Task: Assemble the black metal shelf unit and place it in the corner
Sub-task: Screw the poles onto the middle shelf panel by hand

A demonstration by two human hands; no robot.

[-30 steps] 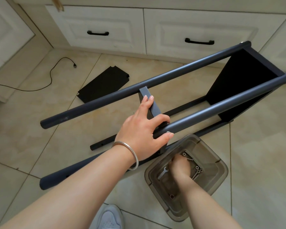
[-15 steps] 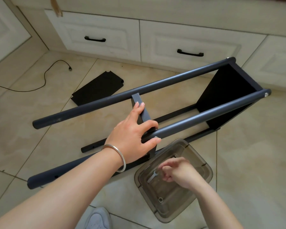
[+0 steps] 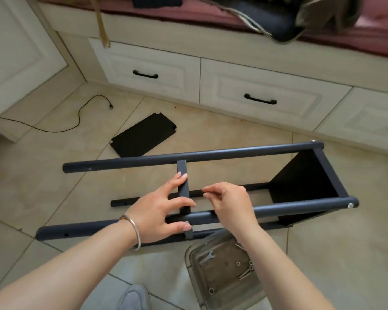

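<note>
The black metal shelf frame lies on its side on the tiled floor. Its far pole (image 3: 211,155) and near pole (image 3: 289,208) are joined at the right end by a black shelf panel (image 3: 305,182). A short crossbar (image 3: 182,168) spans the two poles near the middle. My left hand (image 3: 159,211) grips the frame where crossbar and near pole meet, with the index finger along the crossbar and the thumb under the pole. My right hand (image 3: 230,203) hovers just right of the crossbar. Its fingertips pinch something small, hidden between them.
A loose black shelf panel (image 3: 143,135) lies on the floor behind the frame. A clear plastic container (image 3: 195,271) by my right forearm holds a small wrench (image 3: 207,257) and screws (image 3: 246,272). A black cable (image 3: 80,118) trails at left. White drawers (image 3: 260,95) stand behind. My shoe (image 3: 132,296) is below.
My right hand has lifted out of the plastic container and come up beside the crossbar, fingertips pinched. My left hand has kept its hold on the frame. The view has tilted upward.
</note>
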